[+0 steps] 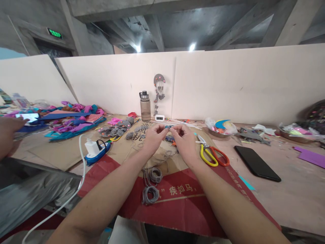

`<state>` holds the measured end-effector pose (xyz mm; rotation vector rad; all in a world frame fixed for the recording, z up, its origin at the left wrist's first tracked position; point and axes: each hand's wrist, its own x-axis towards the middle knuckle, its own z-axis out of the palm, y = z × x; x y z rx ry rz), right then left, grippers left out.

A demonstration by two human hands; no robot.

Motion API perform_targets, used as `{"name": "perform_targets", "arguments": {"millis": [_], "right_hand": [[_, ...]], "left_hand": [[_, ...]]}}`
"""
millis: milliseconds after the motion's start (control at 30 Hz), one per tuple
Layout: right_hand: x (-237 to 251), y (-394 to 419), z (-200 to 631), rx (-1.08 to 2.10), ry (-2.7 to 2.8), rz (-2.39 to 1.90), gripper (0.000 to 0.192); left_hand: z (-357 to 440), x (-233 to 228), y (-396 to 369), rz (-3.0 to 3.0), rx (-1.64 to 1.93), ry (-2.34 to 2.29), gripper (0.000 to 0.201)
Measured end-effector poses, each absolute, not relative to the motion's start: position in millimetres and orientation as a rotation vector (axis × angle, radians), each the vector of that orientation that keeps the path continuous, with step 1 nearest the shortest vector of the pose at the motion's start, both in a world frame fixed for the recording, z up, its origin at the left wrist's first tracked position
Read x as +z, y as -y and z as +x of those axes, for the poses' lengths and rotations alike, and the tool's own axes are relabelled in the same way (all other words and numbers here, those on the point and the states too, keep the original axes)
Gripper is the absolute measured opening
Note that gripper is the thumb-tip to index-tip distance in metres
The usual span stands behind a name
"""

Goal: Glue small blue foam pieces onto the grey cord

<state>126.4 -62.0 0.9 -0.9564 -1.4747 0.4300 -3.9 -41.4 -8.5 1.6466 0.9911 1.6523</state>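
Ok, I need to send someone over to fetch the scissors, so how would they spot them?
On the brown cardboard sheet covering the wooden table, look just beside the person's right hand. The scissors lie flat there, left of the black phone; they alone have one yellow loop handle and one red.

Item count, work bench as seen from the head view.

Two hands of the wearer: left hand, right hand; one further hand of another person at the left edge. One water bottle, two pairs of scissors, one yellow-handled and one red-handled, one black phone, one small white clock, two coils of grey cord, one blue-and-white charger. Felt scraps too jumbled to count.
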Motion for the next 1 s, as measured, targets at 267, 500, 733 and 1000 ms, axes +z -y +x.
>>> {"name": "perform_targets", "arguments": {"millis": [267, 500, 733, 1000], "right_hand": [[-2, 54, 126, 0.665, 1.292, -0.924, 0.022], [-4, 50, 126, 0.668, 1.276, -0.957, 0.024], [-2, 54, 125, 0.678, 1.265, -0.966, 0.024], [-3, 52, 127, 0.656, 1.276, -0.95, 0.024]], "left_hand": [[-2, -7, 46, 1.681, 1.621, -0.991, 0.018], [0, -9, 47, 1.696, 1.64, -0.927, 0.017], [1, -11, 46, 1.681, 1.642, -0.883, 0.018], [1, -16, 41, 1.622, 1.585, -0.774, 0.018]]}}
